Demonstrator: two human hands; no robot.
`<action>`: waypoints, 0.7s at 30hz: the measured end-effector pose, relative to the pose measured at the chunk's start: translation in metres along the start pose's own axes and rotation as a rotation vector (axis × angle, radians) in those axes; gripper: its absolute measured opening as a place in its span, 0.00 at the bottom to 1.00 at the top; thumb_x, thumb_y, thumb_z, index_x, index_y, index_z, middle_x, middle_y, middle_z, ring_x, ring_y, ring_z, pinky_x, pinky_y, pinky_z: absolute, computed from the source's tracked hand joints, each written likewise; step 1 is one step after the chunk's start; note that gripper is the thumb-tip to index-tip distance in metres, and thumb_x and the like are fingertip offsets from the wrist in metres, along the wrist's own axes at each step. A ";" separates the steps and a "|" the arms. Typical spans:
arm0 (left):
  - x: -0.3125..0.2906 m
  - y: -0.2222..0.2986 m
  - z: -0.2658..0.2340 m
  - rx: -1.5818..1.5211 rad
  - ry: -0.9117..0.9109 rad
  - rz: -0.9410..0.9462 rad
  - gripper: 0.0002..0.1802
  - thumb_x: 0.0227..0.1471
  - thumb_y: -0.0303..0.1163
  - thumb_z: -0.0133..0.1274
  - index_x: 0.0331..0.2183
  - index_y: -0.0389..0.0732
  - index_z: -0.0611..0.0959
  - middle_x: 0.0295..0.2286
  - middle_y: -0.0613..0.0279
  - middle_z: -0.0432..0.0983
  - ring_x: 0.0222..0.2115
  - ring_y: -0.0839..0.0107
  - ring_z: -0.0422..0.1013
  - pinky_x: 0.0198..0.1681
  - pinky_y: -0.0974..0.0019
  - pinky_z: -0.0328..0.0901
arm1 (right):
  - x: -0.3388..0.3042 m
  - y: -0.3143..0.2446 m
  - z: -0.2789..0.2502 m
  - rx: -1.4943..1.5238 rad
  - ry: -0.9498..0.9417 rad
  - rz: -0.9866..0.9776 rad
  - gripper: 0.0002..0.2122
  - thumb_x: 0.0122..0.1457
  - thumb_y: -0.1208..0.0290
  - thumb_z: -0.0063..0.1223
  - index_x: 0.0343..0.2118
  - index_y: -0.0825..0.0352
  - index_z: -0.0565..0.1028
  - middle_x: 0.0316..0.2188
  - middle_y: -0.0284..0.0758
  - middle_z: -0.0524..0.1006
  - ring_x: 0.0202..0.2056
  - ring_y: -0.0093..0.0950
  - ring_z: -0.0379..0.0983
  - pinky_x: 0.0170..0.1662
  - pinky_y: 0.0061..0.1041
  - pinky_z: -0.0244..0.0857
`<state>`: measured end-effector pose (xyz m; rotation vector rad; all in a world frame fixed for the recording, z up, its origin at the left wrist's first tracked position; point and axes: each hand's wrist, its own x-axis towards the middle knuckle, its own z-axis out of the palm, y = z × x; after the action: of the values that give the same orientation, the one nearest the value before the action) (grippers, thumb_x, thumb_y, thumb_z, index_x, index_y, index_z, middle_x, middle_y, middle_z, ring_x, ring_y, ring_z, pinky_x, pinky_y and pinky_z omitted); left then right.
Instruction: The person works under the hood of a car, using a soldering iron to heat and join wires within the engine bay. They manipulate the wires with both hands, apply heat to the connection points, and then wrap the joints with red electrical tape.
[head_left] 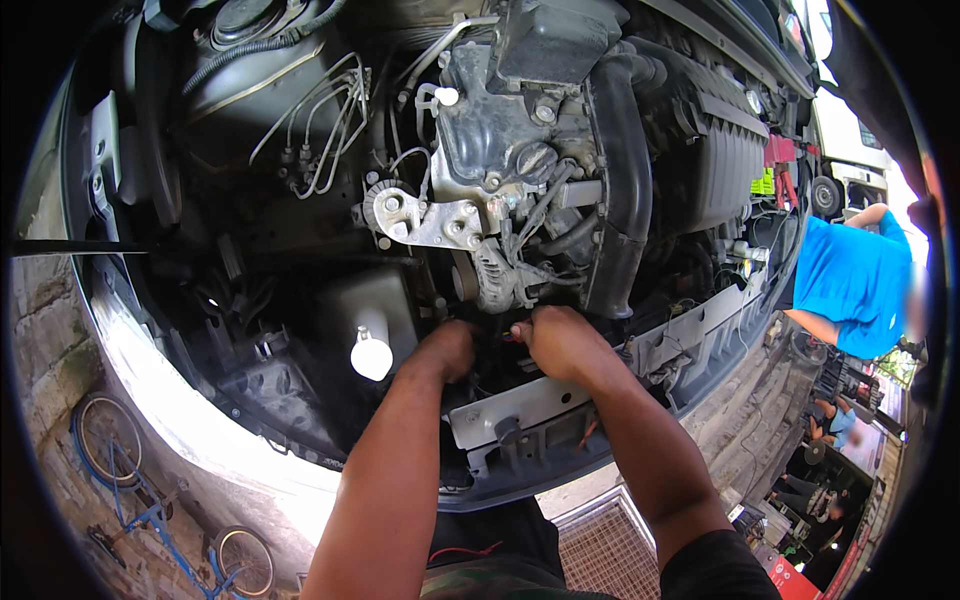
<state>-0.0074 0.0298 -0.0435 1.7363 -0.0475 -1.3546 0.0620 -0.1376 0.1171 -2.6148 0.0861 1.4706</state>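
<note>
1. While both forearms rise from the lower edge, the left hand [447,350] reaches down into the dark gap at the frame's centre below the alternator [497,275], fingers hidden; its grip cannot be told.
2. Just beside it, the right hand [560,340] is curled closed on something small and dark, with a spot of red at its fingertips, above the grey front crossmember [520,405].
3. A white reservoir cap [371,355] sits left of centre.

Two bare hands reach into one open engine bay: the left hand [447,350] just left of centre, the right hand [562,340] just right of it. One alternator [497,277] sits at twelve o'clock above them. One white reservoir cap [371,356] lies at nine o'clock from the left hand. One black air hose [622,150] runs at one o'clock. One blue bicycle [150,510] with two wheels lies at seven o'clock. One person in a blue shirt [850,285] stands at three o'clock.
</note>
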 end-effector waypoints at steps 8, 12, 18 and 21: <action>-0.019 0.025 -0.012 0.001 -0.067 0.011 0.22 0.59 0.26 0.62 0.55 0.45 0.87 0.46 0.49 0.87 0.44 0.55 0.83 0.47 0.56 0.77 | 0.006 0.010 0.005 0.026 -0.040 -0.015 0.21 0.73 0.55 0.53 0.39 0.72 0.85 0.39 0.57 0.83 0.46 0.55 0.80 0.51 0.48 0.73; -0.014 0.012 -0.001 0.033 0.048 0.160 0.19 0.59 0.35 0.66 0.51 0.42 0.88 0.47 0.47 0.86 0.49 0.48 0.81 0.56 0.52 0.73 | 0.007 0.009 0.005 0.051 -0.044 -0.035 0.19 0.73 0.56 0.54 0.40 0.71 0.85 0.39 0.56 0.83 0.46 0.53 0.81 0.50 0.48 0.73; -0.011 0.013 0.000 0.057 0.089 0.120 0.20 0.59 0.43 0.67 0.48 0.41 0.90 0.45 0.46 0.86 0.48 0.48 0.81 0.55 0.52 0.73 | 0.001 0.002 -0.006 0.093 -0.097 -0.059 0.19 0.72 0.57 0.55 0.42 0.72 0.85 0.40 0.57 0.83 0.47 0.55 0.80 0.51 0.48 0.72; -0.014 0.019 -0.007 0.034 0.009 0.077 0.20 0.59 0.42 0.67 0.49 0.42 0.90 0.47 0.46 0.85 0.50 0.47 0.80 0.57 0.52 0.72 | 0.007 0.015 0.001 0.099 -0.080 -0.090 0.19 0.71 0.59 0.56 0.41 0.74 0.85 0.40 0.58 0.83 0.47 0.56 0.80 0.51 0.48 0.73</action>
<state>0.0014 0.0296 -0.0205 1.7505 -0.1317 -1.2964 0.0636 -0.1523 0.1090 -2.4459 0.0306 1.4990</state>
